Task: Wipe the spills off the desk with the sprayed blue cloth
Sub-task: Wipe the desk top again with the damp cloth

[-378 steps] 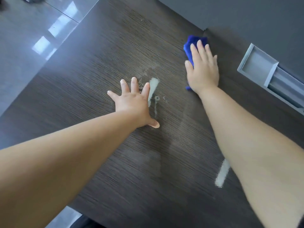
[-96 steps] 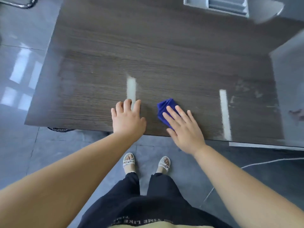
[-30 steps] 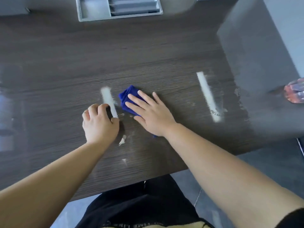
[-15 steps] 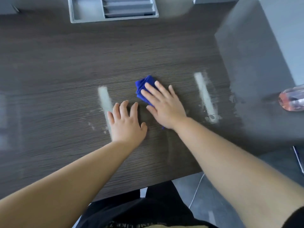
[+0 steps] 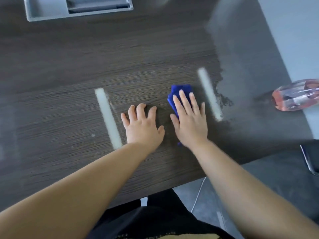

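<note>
While the right hand (image 5: 190,121) lies flat with its fingers stretched forward and slightly spread, it presses the blue cloth (image 5: 179,95) onto the desk (image 5: 69,69); the palm covers most of the cloth, and a bunched blue fold shows past the fingertips, with a small scrap at the wrist. The left hand (image 5: 143,125) rests palm down on bare wood just beside it, fingers apart and a little curled at the tips, holding nothing. The two hands are close but not touching. A pale streak (image 5: 108,118) lies just left of the left hand, and another (image 5: 209,94) just right of the cloth, with speckled residue beside it. A grey tray (image 5: 48,9) sits at the far edge. A pink bottle (image 5: 296,95) lies at the right.
</note>
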A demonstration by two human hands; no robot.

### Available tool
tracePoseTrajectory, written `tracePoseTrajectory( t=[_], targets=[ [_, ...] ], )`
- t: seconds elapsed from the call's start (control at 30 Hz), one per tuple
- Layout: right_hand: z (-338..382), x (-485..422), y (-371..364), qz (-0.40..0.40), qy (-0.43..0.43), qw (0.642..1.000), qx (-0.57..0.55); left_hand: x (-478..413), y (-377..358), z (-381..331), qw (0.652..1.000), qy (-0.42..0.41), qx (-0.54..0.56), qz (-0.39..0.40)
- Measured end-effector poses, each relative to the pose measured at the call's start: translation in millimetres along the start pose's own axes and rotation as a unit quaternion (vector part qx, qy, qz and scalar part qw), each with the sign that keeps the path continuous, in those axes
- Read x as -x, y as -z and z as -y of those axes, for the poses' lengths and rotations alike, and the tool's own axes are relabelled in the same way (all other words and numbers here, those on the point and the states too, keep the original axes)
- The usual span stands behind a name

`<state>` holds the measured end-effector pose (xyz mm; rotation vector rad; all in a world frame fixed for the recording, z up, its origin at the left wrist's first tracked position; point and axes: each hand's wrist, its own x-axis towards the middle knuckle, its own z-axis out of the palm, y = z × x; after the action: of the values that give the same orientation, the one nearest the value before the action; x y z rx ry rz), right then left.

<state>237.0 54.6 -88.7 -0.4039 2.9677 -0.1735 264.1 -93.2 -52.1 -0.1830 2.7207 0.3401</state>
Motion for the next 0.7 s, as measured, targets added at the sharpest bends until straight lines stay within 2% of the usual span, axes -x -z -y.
tracePoseTrajectory(
  t=[0.07, 0.2, 0.33, 0.43, 0.5, 0.6, 0.7],
  targets=[
    [-24, -48, 9, -0.002, 0.021, 1.0, 0.002, -1, 0, -1, 1.0, 0.012, -0.012, -0.006],
    [-70, -102, 21, 0.024, -0.049, 0.998, -0.007, 7, -6, -18, 0.996, -0.051, -0.073, -0.005],
    [-80, -15, 13, -0.029, -0.076, 0.997, -0.008, 15, -13, -37, 0.994, -0.083, -0.076, 0.012],
    [-67, 73, 2, -0.023, -0.076, 0.997, -0.007, 12, -15, -43, 0.995, -0.073, -0.065, 0.018],
    [-65, 89, 2, -0.011, -0.069, 0.998, -0.011, 9, -16, -45, 0.996, -0.064, -0.056, 0.009],
    [-78, 41, 10, 0.0, -0.029, 1.0, -0.007, 8, -18, -51, 0.997, -0.054, -0.048, 0.008],
    [-101, -34, 22, 0.013, -0.056, 0.998, -0.016, 11, -22, -57, 0.998, -0.042, -0.044, 0.0]
  ],
)
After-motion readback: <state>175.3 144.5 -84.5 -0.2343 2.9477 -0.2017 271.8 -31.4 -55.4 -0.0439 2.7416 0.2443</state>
